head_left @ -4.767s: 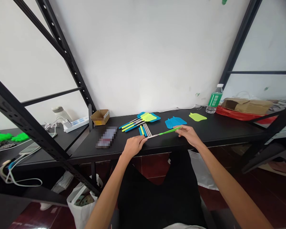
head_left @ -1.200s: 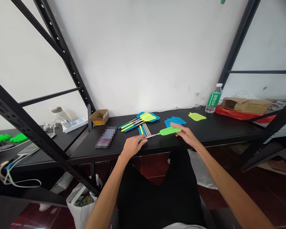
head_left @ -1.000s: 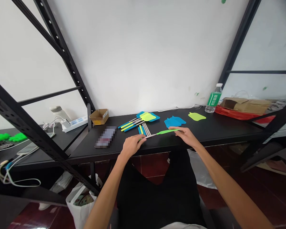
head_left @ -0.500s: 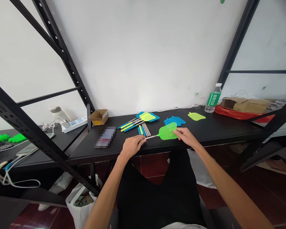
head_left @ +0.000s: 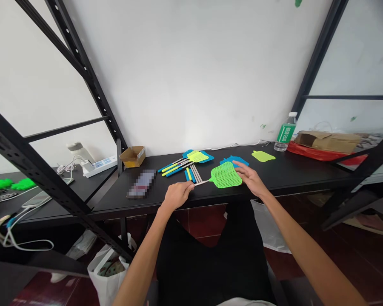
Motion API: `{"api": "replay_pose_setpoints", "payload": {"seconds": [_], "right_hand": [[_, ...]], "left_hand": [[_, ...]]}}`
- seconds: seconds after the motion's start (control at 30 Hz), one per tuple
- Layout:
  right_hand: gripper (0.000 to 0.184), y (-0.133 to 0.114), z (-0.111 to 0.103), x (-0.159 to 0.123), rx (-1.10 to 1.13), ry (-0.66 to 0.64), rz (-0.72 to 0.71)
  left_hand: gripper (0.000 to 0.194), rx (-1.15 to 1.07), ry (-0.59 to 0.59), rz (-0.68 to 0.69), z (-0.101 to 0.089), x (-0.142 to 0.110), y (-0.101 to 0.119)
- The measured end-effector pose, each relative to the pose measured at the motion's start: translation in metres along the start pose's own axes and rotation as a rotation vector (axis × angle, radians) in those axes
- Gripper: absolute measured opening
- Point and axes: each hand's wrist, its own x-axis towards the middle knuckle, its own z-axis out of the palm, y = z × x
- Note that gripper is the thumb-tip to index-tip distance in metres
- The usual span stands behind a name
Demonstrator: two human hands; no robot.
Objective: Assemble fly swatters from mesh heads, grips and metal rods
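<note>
As the left hand (head_left: 178, 195) pinches the thin metal handle (head_left: 201, 183) of a bright green plastic mesh fly swatter (head_left: 226, 175), the grip end disappears inside the fingers, and the broad head, edge-on a moment ago, now faces up in full view! The right hand (head_left: 250, 178) is spread, fingertips against the head's right edge. Whether the swatter touches the black worktop (head_left: 284, 178) below is hard to call. Right behind it, a blue mesh swatter head (head_left: 233, 160) is half hidden. Further left, a yellow-green mesh head (head_left: 196, 156) sits on another blue head beside a fan of blue-and-yellow handles (head_left: 175, 166), with three loose short grips (head_left: 190, 174) near the hands. One lone yellow-green head (head_left: 263, 156) lies off to the right, and a pixelated flat object (head_left: 142, 183) can't be made out at all.
</note>
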Motion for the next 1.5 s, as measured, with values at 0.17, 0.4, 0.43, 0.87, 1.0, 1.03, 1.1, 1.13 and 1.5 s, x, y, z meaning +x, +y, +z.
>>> {"api": "replay_pose_setpoints", "payload": {"seconds": [0.17, 0.4, 0.43, 0.87, 1.0, 1.03, 1.1, 1.13, 1.5], "right_hand": [[0.049, 0.005, 0.0, 0.0, -0.081, 0.002, 0.007], [0.027, -0.004, 0.003, -0.002, -0.176, -0.015, -0.052], [0.025, -0.005, 0.004, -0.001, -0.201, -0.027, -0.051], [0.042, -0.006, 0.007, -0.001, -0.159, 0.051, 0.06], [0.042, -0.001, 0.004, 0.0, -0.098, 0.118, 0.066], [0.041, 0.0, 0.003, 0.0, -0.096, 0.116, 0.056], [0.041, 0.003, 0.001, 0.0, -0.107, 0.103, 0.039], [0.042, 0.003, 0.0, 0.0, -0.116, 0.097, 0.035], [0.043, -0.002, 0.001, -0.001, -0.104, 0.023, 0.139]], "left_hand": [[0.045, 0.002, -0.016, -0.008, 0.0, 0.0, 0.0], [0.042, 0.014, 0.02, 0.045, 0.002, -0.001, -0.002], [0.042, 0.014, 0.023, 0.05, 0.003, -0.001, -0.002], [0.042, -0.004, 0.03, 0.027, 0.002, -0.001, -0.002], [0.04, 0.001, 0.02, 0.017, 0.0, -0.001, -0.001], [0.04, 0.004, 0.021, 0.018, 0.0, -0.001, -0.001], [0.039, 0.004, 0.024, 0.018, 0.0, -0.001, -0.001], [0.039, 0.001, 0.025, 0.017, 0.001, -0.001, -0.001], [0.042, 0.019, 0.037, 0.024, 0.005, 0.0, -0.003]]}}
